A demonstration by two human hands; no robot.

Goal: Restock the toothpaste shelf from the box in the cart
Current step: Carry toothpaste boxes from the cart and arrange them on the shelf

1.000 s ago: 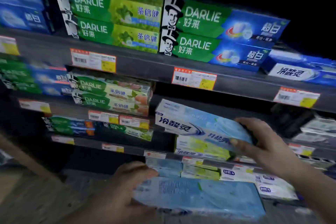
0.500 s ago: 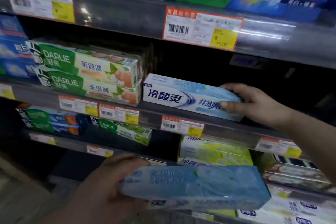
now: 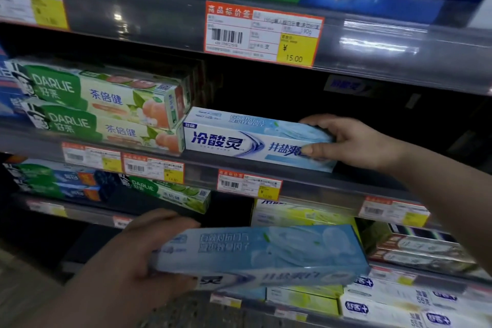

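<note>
Glossy cardboard toothpaste boxes point(image 3: 255, 141); shiny clear plastic shelf strip point(image 3: 386, 42); paper price label point(image 3: 262, 33).

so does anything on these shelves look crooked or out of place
Mostly tidy. One green Darlie box on the lower shelf sits angled, unlike the squared stacks above. The white-blue box under the right hand lies flush beside the Darlie stack.

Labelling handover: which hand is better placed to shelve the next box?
Left. The left hand already holds a pale blue toothpaste box below the shelf. The right hand grips the shelved box at its right end, so it's occupied.
</note>
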